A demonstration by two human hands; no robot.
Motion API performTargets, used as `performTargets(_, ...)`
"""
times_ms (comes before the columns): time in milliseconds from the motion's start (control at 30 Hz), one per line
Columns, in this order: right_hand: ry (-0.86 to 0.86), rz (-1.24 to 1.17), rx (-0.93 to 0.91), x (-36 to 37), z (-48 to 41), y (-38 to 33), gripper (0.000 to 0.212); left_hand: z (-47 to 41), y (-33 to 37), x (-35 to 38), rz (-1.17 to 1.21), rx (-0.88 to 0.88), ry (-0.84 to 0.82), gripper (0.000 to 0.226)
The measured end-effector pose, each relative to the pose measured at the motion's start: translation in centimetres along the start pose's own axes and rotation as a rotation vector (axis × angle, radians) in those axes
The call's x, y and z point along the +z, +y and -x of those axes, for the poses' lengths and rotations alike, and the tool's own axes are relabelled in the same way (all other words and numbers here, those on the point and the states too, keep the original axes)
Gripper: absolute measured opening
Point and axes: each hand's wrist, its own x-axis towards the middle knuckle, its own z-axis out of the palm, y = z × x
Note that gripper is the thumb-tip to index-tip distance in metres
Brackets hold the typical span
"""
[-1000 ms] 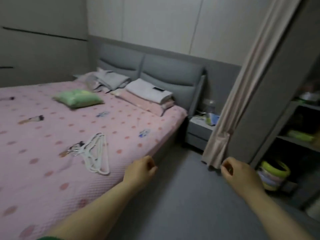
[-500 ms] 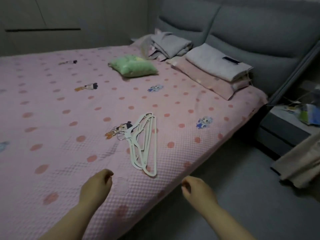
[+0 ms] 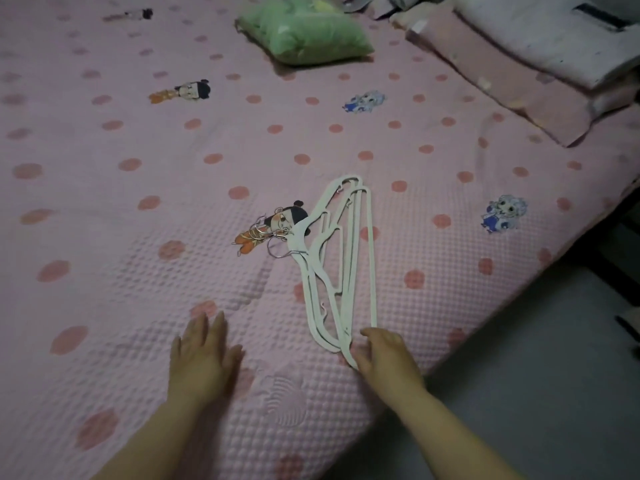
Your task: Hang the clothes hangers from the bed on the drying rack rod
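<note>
Left hand (image 3: 204,351): my fingers straight, flat over the bed (image 3: 138,271).
Right hand (image 3: 388,355): curled at the hangers (image 3: 300,237), near end; I can't tell if it grips.
Stack: white, on the bed, hooks blurry.

Bed (image 3: 138,289) with a pink quilted cover, dotted red and printed with cartoon figures. Near the right edge lies a flat bundle of white hangers (image 3: 300,237), hooked ends turned left. Far centre, a green pillow (image 3: 304,32). Far right, a pink pillow (image 3: 502,91) with a pale folded blanket (image 3: 540,39) stacked on it.
</note>
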Motion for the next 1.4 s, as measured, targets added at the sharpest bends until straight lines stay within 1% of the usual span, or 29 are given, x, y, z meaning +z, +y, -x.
performTargets(67, -0.022, 0.040, -0.024, 0.9, -1.5, -0.4, 0.041, -1.5, -0.1, 0.7, -0.058, -0.007, -0.070, 0.072)
performTargets(100, -0.035, 0.071, -0.028, 1.5, -2.0, -0.5, 0.042, -1.9, -0.2, 1.0, -0.073, -0.021, -0.099, 0.076)
performTargets(133, -0.037, 0.100, -0.032, 2.0, -2.4, -0.5, 0.042, -2.1, -0.3, 1.3, -0.075, -0.029, -0.103, 0.088)
performTargets(233, -0.002, 0.144, -0.034, 3.3, -3.2, -0.7, 0.038, -3.0, -0.7, 1.9, -0.080, -0.028, -0.133, 0.135)
performTargets(267, 0.012, 0.148, -0.035, 3.5, -3.4, -0.7, 0.037, -3.3, -0.9, 2.0, -0.095, -0.015, -0.160, 0.143)
performTargets(400, 0.044, 0.107, -0.032, 3.2, -4.1, -0.4, 0.038, -4.5, -1.1, 1.2, -0.144, -0.004, -0.283, 0.148)
performTargets(500, 0.054, 0.103, -0.030, 2.4, -4.5, -0.3, 0.041, -4.9, -1.1, 0.8, -0.203, 0.015, -0.326, 0.150)
performTargets(533, 0.063, 0.103, -0.031, 2.2, -4.6, -0.3, 0.042, -5.0, -1.1, 0.6, -0.218, 0.022, -0.337, 0.149)
performTargets(567, 0.071, 0.097, -0.029, 2.0, -4.6, -0.3, 0.044, -5.1, -0.9, 0.4, -0.227, 0.026, -0.350, 0.142)
performTargets(667, 0.135, 0.124, -0.038, 1.1, -4.3, -0.3, 0.043, -5.1, -0.5, -0.4, -0.281, -0.001, -0.411, 0.091)
performTargets(700, 0.188, 0.139, -0.061, 0.8, -4.2, -0.3, 0.043, -5.2, -0.4, -0.6, -0.296, -0.001, -0.437, 0.082)
performTargets(733, 0.238, 0.145, -0.090, 0.4, -4.0, -0.4, 0.049, -5.2, -0.2, -0.9, -0.304, 0.003, -0.456, 0.078)
performTargets(800, 0.258, 0.159, -0.099, -1.1, -3.6, -0.5, 0.060, -5.2, 0.2, -1.7, -0.335, 0.011, -0.490, 0.078)
performTargets(833, 0.235, 0.164, -0.080, -1.8, -3.6, -0.5, 0.058, -5.3, 0.2, -1.9, -0.352, 0.012, -0.507, 0.079)
performTargets(900, 0.227, 0.159, -0.070, -3.9, -3.0, -0.5, 0.046, -5.5, 0.6, -2.9, -0.353, 0.023, -0.519, 0.077)
performTargets(1000, 0.303, 0.122, -0.041, -6.8, -1.7, -0.9, 0.034, -5.4, 2.1, -5.1, -0.308, 0.074, -0.454, 0.062)
performTargets(1067, 0.359, 0.049, 0.018, -8.9, -0.5, -1.5, 0.029, -5.3, 4.2, -6.7, -0.158, 0.125, -0.422, 0.049)
performTargets(1100, 0.373, 0.021, 0.042, -9.8, 0.2, -1.8, 0.029, -5.2, 5.6, -7.5, -0.029, 0.145, -0.415, 0.044)
performTargets(1167, 0.398, 0.047, 0.048, -11.3, 1.9, -2.3, 0.029, -4.5, 9.4, -9.2, 0.237, 0.183, -0.425, 0.041)
performTargets(1200, 0.439, 0.065, 0.037, -11.9, 2.9, -2.7, 0.028, -3.9, 11.6, -10.2, 0.388, 0.191, -0.450, 0.042)
performTargets(1267, 0.590, 0.094, -0.003, -12.6, 4.5, -2.8, 0.024, -2.3, 16.1, -12.3, 0.717, 0.204, -0.588, 0.041)
performTargets(1300, 0.660, 0.089, -0.012, -13.0, 5.5, -2.8, 0.024, -1.2, 18.2, -13.3, 0.831, 0.238, -0.646, 0.037)
performTargets(1333, 0.700, 0.091, -0.003, -13.5, 6.6, -2.7, 0.026, 0.0, 20.2, -14.2, 0.881, 0.293, -0.670, 0.032)
performTargets(1400, 0.776, 0.182, 0.034, -14.8, 9.1, -2.3, 0.026, 2.5, 23.7, -15.5, 0.894, 0.400, -0.637, 0.027)
